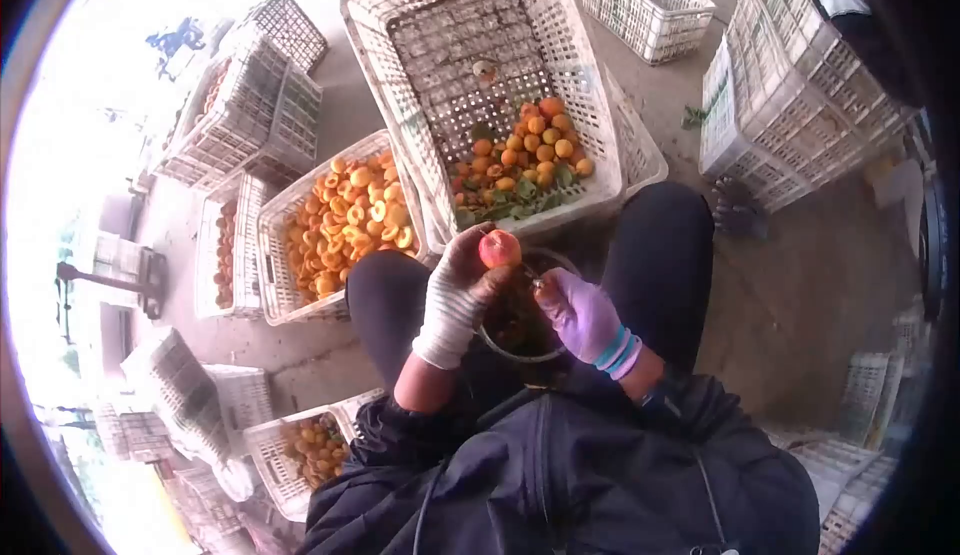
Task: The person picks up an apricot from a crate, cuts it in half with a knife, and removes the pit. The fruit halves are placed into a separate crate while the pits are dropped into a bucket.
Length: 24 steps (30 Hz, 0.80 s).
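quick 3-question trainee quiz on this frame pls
1. True or false: the left hand holds a fruit.
2. The right hand is covered in: A white, B purple, C black.
3. Fill in: the big crate ahead holds orange fruit and green ____.
Key: 1 true; 2 B; 3 leaves.

Orange-red apricot (499,249); white-wrapped left hand (455,300); purple-gloved right hand (580,313); white lattice crates (590,105); black trousers (655,255).
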Each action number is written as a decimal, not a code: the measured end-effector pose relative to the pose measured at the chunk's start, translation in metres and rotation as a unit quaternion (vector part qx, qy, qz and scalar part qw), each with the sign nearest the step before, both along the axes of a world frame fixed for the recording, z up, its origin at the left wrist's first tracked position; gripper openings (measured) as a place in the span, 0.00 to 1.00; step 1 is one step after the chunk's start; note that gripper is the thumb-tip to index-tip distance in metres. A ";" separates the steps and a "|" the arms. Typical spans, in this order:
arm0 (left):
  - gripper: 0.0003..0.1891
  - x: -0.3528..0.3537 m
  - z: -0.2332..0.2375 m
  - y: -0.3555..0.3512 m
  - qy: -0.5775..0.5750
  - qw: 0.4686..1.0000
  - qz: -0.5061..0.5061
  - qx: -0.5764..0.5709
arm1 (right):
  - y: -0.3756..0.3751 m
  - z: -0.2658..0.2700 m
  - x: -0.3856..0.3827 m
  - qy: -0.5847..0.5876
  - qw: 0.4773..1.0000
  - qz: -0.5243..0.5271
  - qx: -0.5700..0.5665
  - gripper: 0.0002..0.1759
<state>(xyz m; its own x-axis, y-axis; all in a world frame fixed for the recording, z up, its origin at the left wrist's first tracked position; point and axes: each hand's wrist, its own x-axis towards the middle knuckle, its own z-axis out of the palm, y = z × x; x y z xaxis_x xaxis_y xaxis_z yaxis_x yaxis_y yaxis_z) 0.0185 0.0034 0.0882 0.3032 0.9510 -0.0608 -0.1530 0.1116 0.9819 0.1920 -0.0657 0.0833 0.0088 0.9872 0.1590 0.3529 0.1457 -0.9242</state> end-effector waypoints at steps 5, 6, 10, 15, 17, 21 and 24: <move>0.29 -0.001 0.000 -0.003 -0.038 0.999 -0.021 0.001 | -0.001 -0.002 -0.001 -0.044 0.999 -0.005 -0.008 0.13; 0.28 -0.002 0.001 -0.004 -0.030 0.999 -0.032 0.003 | -0.001 -0.004 -0.001 -0.044 0.999 -0.005 -0.009 0.13; 0.29 0.000 -0.006 -0.006 0.000 0.999 -0.052 0.017 | 0.000 -0.012 -0.002 -0.091 0.996 -0.013 0.011 0.11; 0.29 0.007 0.001 -0.008 -0.087 0.996 -0.018 -0.025 | 0.005 -0.014 -0.010 -0.124 0.991 -0.034 0.036 0.10; 0.30 0.006 0.003 -0.009 -0.101 0.990 -0.002 -0.095 | 0.005 -0.014 -0.012 -0.138 0.989 -0.044 0.034 0.11; 0.31 0.002 -0.009 -0.006 -0.056 0.997 -0.045 -0.004 | 0.008 -0.009 -0.011 -0.166 0.985 -0.036 0.010 0.11; 0.31 0.004 -0.023 -0.004 -0.085 0.995 -0.041 -0.035 | 0.009 -0.007 -0.014 -0.181 0.983 -0.037 -0.019 0.10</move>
